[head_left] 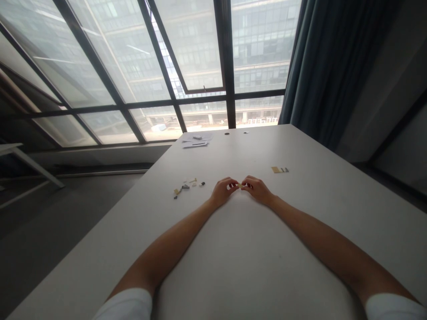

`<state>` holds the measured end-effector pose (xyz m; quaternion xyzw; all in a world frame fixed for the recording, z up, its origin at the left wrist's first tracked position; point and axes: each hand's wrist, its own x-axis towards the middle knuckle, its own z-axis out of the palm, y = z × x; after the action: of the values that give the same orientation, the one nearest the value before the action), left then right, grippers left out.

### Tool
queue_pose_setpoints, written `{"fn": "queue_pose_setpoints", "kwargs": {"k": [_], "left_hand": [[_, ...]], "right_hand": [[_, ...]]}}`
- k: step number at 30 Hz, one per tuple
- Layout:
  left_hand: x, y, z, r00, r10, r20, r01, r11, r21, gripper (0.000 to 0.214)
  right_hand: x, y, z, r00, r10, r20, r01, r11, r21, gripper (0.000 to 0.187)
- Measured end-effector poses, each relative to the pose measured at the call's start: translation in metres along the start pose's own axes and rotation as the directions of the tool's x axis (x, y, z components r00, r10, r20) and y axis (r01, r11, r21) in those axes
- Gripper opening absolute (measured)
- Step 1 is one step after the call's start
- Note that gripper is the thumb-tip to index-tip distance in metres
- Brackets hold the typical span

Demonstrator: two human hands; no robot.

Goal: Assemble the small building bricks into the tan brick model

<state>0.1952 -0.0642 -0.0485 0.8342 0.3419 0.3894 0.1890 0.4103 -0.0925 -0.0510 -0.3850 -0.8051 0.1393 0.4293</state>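
Observation:
Both forearms stretch out over a white table [253, 249]. My left hand [223, 191] and my right hand [256, 188] meet at the fingertips, and between them they pinch a small tan piece [239, 185] just above the tabletop. Both hands are closed in a pinch. To the left of my left hand lie several tiny loose pieces [187, 186], tan, grey and dark. To the right, past my right hand, lies a small flat tan and grey assembly [279, 170].
At the table's far edge lie some sheets of paper [196, 139] and two small dark items [227, 133]. Large windows stand behind, a dark curtain [320, 71] hangs at right, and another table's corner [13, 149] shows at far left.

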Motion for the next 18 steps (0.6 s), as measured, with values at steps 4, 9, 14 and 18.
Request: {"fn": "queue_pose_setpoints", "kwargs": {"k": [4, 9, 14, 18], "left_hand": [[0.000, -0.001, 0.000, 1.000, 0.013, -0.006, -0.013, 1.000, -0.008, 0.014], [0.000, -0.003, 0.000, 1.000, 0.022, 0.005, -0.022, 1.000, -0.013, 0.017], [0.000, -0.004, 0.001, 0.999, 0.031, 0.009, -0.031, 0.999, -0.028, 0.017], [0.000, -0.003, 0.000, 0.999, 0.032, 0.010, -0.031, 0.999, -0.041, 0.016]], "right_hand": [[0.000, 0.001, 0.000, 1.000, -0.005, -0.003, 0.005, 1.000, 0.008, 0.015], [0.000, 0.007, 0.003, 1.000, -0.018, 0.003, 0.018, 1.000, 0.005, 0.016], [-0.001, 0.010, 0.005, 1.000, -0.025, -0.011, 0.026, 0.999, 0.019, 0.010], [-0.001, 0.008, 0.004, 0.999, -0.037, 0.007, 0.036, 0.999, 0.023, 0.012]]}}
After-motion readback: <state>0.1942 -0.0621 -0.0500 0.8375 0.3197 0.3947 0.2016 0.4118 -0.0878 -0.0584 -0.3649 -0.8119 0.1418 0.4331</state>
